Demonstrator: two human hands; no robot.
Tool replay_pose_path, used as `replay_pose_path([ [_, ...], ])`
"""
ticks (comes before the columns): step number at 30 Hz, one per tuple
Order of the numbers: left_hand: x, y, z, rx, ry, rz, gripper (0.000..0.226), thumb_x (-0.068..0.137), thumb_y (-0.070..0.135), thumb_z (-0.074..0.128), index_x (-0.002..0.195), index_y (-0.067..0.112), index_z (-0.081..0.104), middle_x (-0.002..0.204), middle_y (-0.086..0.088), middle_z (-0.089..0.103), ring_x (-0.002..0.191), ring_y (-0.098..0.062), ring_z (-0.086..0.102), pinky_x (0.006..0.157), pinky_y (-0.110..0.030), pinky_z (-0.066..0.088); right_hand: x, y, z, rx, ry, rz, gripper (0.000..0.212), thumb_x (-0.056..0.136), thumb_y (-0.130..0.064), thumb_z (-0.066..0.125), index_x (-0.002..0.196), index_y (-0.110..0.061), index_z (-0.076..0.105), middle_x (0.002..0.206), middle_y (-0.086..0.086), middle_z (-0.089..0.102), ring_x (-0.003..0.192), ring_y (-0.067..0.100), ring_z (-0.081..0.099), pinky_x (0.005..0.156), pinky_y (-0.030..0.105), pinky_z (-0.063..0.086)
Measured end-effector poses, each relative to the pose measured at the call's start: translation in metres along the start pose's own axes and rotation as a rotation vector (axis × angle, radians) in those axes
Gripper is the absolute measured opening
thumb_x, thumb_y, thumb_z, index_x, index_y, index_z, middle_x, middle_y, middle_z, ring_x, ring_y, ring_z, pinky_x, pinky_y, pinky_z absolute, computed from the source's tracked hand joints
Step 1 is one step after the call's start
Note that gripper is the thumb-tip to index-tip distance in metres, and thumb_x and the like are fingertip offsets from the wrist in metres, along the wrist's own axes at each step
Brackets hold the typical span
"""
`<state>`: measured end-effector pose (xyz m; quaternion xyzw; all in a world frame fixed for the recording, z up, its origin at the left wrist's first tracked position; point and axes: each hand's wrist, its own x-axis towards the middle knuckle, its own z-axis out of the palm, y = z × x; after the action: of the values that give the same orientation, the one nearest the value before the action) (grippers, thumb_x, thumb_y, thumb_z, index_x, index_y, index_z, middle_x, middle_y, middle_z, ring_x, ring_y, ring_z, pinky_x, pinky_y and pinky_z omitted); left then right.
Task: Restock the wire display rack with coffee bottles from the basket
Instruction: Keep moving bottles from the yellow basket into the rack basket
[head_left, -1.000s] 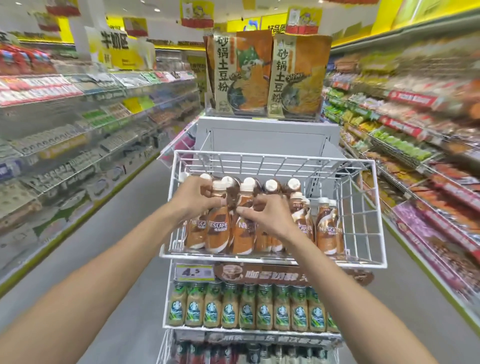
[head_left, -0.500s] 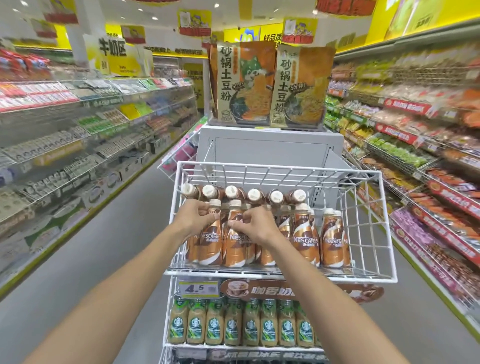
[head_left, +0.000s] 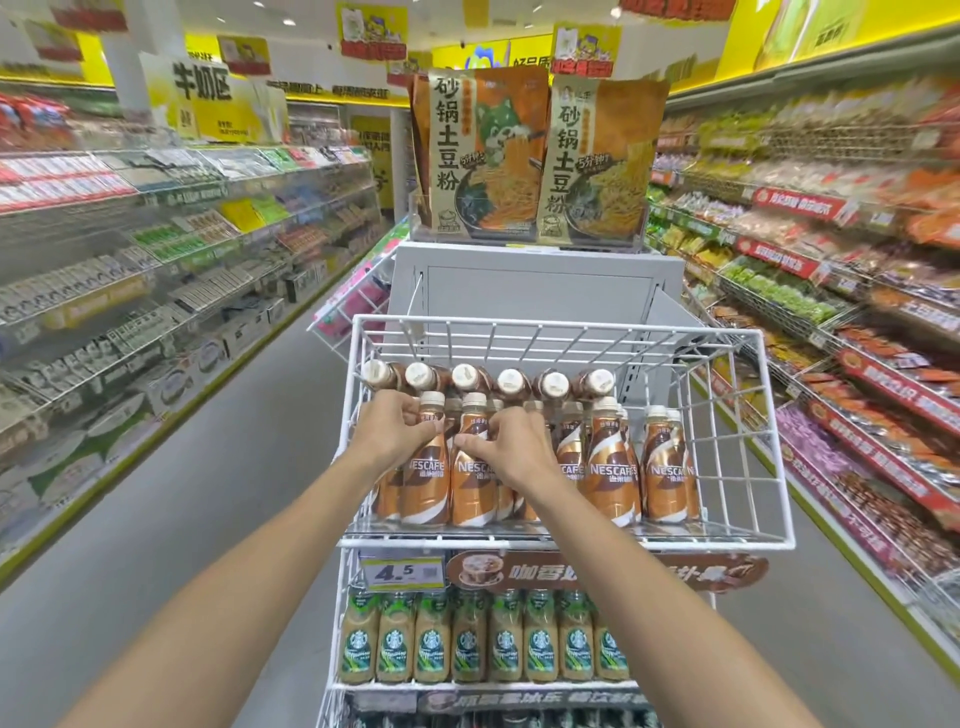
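Tilted before, upright now — left hand (head_left: 395, 434) grips the left bottle (head_left: 423, 491), right hand (head_left: 511, 449) clasps the right bottle (head_left: 470, 496) just beside it.

I see the white wire rack (head_left: 769, 447) with brown-and-gold coffee bottles (head_left: 608, 467) standing upright on its top tier, cream caps up, bunched at the left and middle with a pair more just to the right. Behind them a back row (head_left: 511, 384) of six lies on its side, caps toward me. My left hand (head_left: 395, 428) grips the neck of the front-left one and my right hand (head_left: 511, 449) holds its neighbour, both upright.
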<state>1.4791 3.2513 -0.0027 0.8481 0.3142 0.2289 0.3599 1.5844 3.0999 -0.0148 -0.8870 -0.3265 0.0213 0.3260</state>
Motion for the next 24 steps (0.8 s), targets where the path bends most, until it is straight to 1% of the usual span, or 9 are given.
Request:
replay_pose_path([
  [3, -0.006, 0.002, 0.0, 0.039, 0.042, 0.018, 0.031, 0.083, 0.034, 0.085, 0.094, 0.009, 0.073, 0.09, -0.007, 0.071, 0.089, -0.019, 0.065, 0.09, -0.042, 0.058, -0.002, -0.005, 0.003, -0.062, 0.036, 0.022, 0.061, 0.083, -0.063, 0.077, 0.063, -0.015, 0.045, 0.069, 0.004, 0.055, 0.067, 0.027, 0.055, 0.056, 0.036, 0.041],
  [6, -0.012, 0.007, -0.001, 0.064, 0.075, 0.028, 0.04, 0.082, 0.033, 0.085, 0.072, -0.002, 0.069, 0.072, -0.018, 0.073, 0.071, -0.023, 0.064, 0.074, -0.043, 0.056, -0.005, -0.01, 0.001, -0.067, 0.031, 0.042, 0.059, 0.085, -0.062, 0.076, 0.066, -0.016, 0.045, 0.072, 0.006, 0.057, 0.068, 0.027, 0.054, 0.053, 0.033, 0.039],
  [9, -0.019, 0.017, -0.007, 0.141, 0.109, 0.076, 0.045, 0.084, 0.036, 0.08, 0.06, 0.008, 0.055, 0.059, -0.01, 0.06, 0.064, -0.028, 0.058, 0.06, -0.036, 0.044, -0.012, -0.012, -0.008, -0.044, -0.004, 0.017, 0.056, 0.095, -0.062, 0.064, 0.068, -0.016, 0.046, 0.071, 0.005, 0.055, 0.072, 0.028, 0.058, 0.057, 0.038, 0.046],
  [11, -0.027, 0.025, -0.017, 0.277, 0.121, 0.204, 0.038, 0.088, 0.04, 0.072, 0.068, 0.012, 0.056, 0.067, -0.005, 0.062, 0.071, -0.029, 0.062, 0.063, -0.036, 0.049, -0.02, -0.01, -0.021, -0.058, -0.033, -0.022, 0.053, 0.101, -0.06, 0.053, 0.094, -0.009, 0.065, 0.09, 0.009, 0.067, 0.089, 0.029, 0.068, 0.077, 0.044, 0.059],
  [13, -0.036, 0.036, -0.027, 0.468, 0.06, 0.384, 0.035, 0.093, 0.046, 0.065, 0.078, 0.015, 0.056, 0.076, -0.003, 0.061, 0.077, -0.027, 0.062, 0.069, -0.039, 0.054, -0.032, -0.003, -0.039, -0.143, -0.06, -0.091, 0.058, 0.104, -0.059, 0.045, 0.124, -0.008, 0.065, 0.115, 0.012, 0.07, 0.108, 0.03, 0.068, 0.093, 0.05, 0.057],
  [16, -0.056, 0.065, -0.024, 0.691, -0.182, 0.604, 0.04, 0.096, 0.057, 0.055, 0.077, 0.023, 0.048, 0.08, 0.001, 0.053, 0.082, -0.026, 0.061, 0.069, -0.038, 0.049, -0.058, 0.02, -0.076, -0.337, -0.117, -0.186, 0.062, 0.105, -0.059, 0.039, 0.14, -0.011, 0.057, 0.141, 0.014, 0.06, 0.128, 0.03, 0.058, 0.107, 0.052, 0.05],
  [19, -0.078, 0.109, 0.016, 0.801, -0.352, 0.712, 0.056, 0.097, 0.066, 0.046, 0.114, 0.016, 0.064, 0.108, -0.005, 0.068, 0.103, -0.028, 0.066, 0.085, -0.044, 0.055, -0.098, 0.066, -0.122, -0.431, -0.101, -0.165, 0.063, 0.105, -0.059, 0.04, 0.147, -0.013, 0.05, 0.15, 0.015, 0.052, 0.14, 0.033, 0.047, 0.114, 0.052, 0.044],
  [21, -0.103, 0.147, 0.06, 0.769, -0.414, 0.794, 0.065, 0.096, 0.068, 0.044, 0.13, 0.015, 0.061, 0.123, -0.007, 0.068, 0.115, -0.028, 0.064, 0.095, -0.047, 0.055, -0.135, 0.109, -0.161, -0.49, -0.066, -0.097, 0.059, 0.105, -0.058, 0.042, 0.144, -0.014, 0.052, 0.147, 0.016, 0.052, 0.141, 0.037, 0.045, 0.113, 0.05, 0.044],
  [24, -0.159, 0.211, 0.141, 0.709, -0.496, 0.93, 0.074, 0.091, 0.075, 0.039, 0.135, 0.018, 0.057, 0.132, -0.008, 0.065, 0.121, -0.028, 0.061, 0.101, -0.047, 0.053, -0.208, 0.184, -0.229, -0.553, -0.022, 0.1, 0.062, 0.105, -0.057, 0.044, 0.151, -0.016, 0.045, 0.157, 0.016, 0.043, 0.15, 0.036, 0.034, 0.118, 0.049, 0.038],
])
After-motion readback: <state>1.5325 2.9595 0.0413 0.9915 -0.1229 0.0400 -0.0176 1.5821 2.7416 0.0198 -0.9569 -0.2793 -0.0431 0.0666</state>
